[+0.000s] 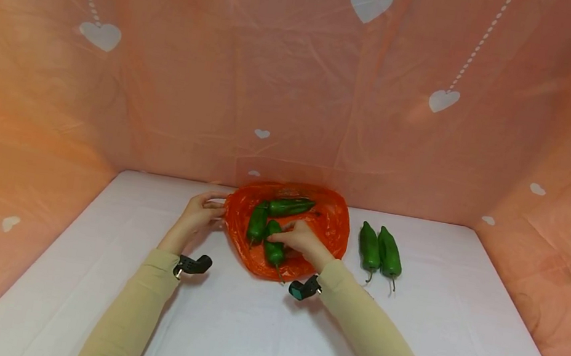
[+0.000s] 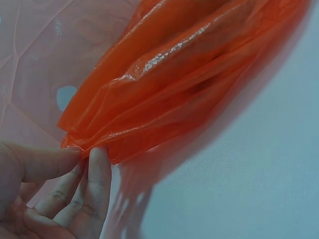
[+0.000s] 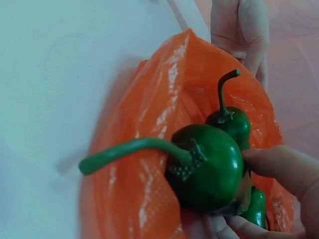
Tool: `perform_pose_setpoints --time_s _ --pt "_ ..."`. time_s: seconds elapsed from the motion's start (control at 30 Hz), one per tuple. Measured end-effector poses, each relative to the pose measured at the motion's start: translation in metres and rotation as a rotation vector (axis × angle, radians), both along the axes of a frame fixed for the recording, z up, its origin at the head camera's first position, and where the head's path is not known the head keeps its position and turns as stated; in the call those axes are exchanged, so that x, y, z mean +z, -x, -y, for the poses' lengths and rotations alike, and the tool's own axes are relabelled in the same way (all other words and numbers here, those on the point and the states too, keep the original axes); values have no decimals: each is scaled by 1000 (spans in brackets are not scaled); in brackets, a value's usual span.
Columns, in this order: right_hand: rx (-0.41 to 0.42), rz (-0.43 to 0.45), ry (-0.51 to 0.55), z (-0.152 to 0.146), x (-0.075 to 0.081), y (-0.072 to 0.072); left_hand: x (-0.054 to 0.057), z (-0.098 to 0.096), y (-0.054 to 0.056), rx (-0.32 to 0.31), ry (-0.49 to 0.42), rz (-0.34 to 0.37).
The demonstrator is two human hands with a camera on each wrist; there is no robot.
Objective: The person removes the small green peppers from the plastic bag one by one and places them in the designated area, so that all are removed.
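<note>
An orange plastic bag (image 1: 333,210) lies spread open on the table like a shallow bowl. My left hand (image 1: 200,212) pinches its left edge; the left wrist view shows thumb and fingertips on the gathered plastic (image 2: 149,109). Inside the bag, my right hand (image 1: 302,240) grips a green pepper (image 1: 273,253) whose stem points toward me. The right wrist view shows thumb and fingers around that pepper (image 3: 209,169), its stem jutting over the bag's rim. Two more peppers lie in the bag, one upright along the left (image 1: 258,221), one crosswise at the back (image 1: 290,207).
Two green peppers (image 1: 370,247) (image 1: 390,254) lie side by side on the white table (image 1: 237,338), right of the bag. An orange cloth with white hearts (image 1: 301,81) hangs behind the table and along both sides.
</note>
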State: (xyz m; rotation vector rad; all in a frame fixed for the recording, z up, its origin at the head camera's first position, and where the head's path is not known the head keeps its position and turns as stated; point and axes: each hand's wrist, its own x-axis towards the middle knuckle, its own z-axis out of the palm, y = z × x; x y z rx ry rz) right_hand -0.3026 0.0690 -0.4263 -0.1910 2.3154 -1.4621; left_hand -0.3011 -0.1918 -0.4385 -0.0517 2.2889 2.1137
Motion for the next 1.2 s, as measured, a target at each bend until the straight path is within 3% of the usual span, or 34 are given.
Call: perform_pose_setpoints --time_s 0.4,0.73,1.2 --pt "-32 61 31 -4 1 -1 1 0 -3 0 6 16" --pt "-5 124 97 -10 3 0 2 1 -2 -1 20 23" --pt "6 151 161 -20 7 1 2 0 -2 4 -38 28"
